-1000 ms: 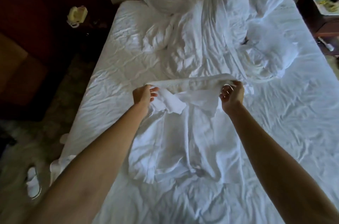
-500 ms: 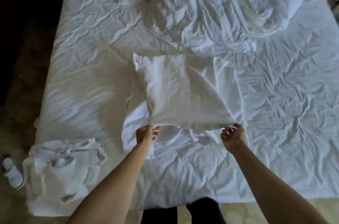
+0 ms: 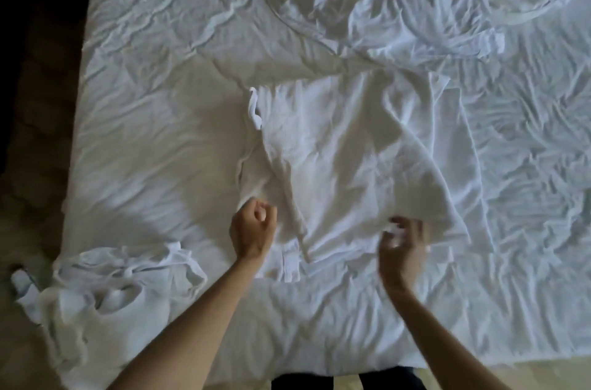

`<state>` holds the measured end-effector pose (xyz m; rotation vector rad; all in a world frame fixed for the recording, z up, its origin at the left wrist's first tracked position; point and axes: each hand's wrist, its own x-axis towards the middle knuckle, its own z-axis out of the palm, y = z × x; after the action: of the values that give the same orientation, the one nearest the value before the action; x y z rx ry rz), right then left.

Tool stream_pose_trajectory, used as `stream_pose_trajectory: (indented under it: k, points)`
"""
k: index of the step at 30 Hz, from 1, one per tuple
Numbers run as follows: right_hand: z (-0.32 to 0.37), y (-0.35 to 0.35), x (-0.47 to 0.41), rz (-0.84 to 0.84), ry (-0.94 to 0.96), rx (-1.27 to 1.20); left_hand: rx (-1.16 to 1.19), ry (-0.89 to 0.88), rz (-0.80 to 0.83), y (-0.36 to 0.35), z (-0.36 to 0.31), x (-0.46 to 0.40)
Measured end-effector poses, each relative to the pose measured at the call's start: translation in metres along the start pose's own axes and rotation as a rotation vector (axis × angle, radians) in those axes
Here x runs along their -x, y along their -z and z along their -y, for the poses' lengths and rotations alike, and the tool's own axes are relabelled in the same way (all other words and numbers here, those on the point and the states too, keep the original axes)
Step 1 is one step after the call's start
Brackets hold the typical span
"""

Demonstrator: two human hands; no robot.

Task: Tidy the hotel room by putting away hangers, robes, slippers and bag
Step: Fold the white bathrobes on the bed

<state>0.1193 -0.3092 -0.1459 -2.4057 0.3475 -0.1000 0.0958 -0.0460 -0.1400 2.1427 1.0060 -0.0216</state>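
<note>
A white robe [image 3: 345, 159] lies folded over on itself in the middle of the bed [image 3: 153, 140]. My left hand [image 3: 253, 228] hovers at the robe's near left edge, fingers curled into a fist with no cloth visible in it. At the near edge of the folded layer is my right hand [image 3: 403, 241], blurred, its fingers loosely spread and touching the fabric. A second white robe [image 3: 112, 290] lies crumpled over the bed's near left corner. A white slipper [image 3: 20, 277] shows on the floor at the far left.
A rumpled white duvet [image 3: 383, 6] fills the far part of the bed. Dark floor runs along the bed's left side. My dark trouser legs [image 3: 348, 382] stand against the near edge of the bed.
Both hands pulled the robe's collar end toward me and folded it over the lower half. The left hand has since let go and closed into a fist; the right hand's fingers have loosened.
</note>
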Motion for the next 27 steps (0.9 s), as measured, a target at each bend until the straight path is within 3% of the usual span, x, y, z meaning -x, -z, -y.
stream_pose_trajectory:
  k: [3, 8, 11, 15, 17, 21, 27]
  points:
    - [0.070, -0.079, 0.032, 0.289, 0.241, 0.107, -0.026, -0.044, -0.057, 0.006, -0.018, -0.071]
    - [0.138, -0.174, 0.059, 0.699, -0.098, 0.302, -0.038, 0.190, 0.273, -0.002, -0.038, -0.154]
    - [0.160, -0.211, 0.068, 0.708, -0.178, 0.420, -0.035, 0.203, 0.384, -0.023, -0.042, -0.174]
    - [0.154, -0.237, 0.073, 0.567, -0.126, 0.543, -0.120, 0.238, 0.209, -0.049, -0.040, -0.189]
    - [0.135, -0.239, 0.071, 0.447, -0.049, 0.537, -0.025, 0.267, 0.175, -0.055, -0.038, -0.198]
    - [0.105, -0.227, 0.051, 0.382, 0.049, 0.417, 0.167, 0.337, 0.315, -0.056, -0.044, -0.200]
    - [0.093, -0.166, -0.005, 0.590, 0.026, 0.061, 0.107, 0.220, 0.236, -0.044, -0.087, -0.175]
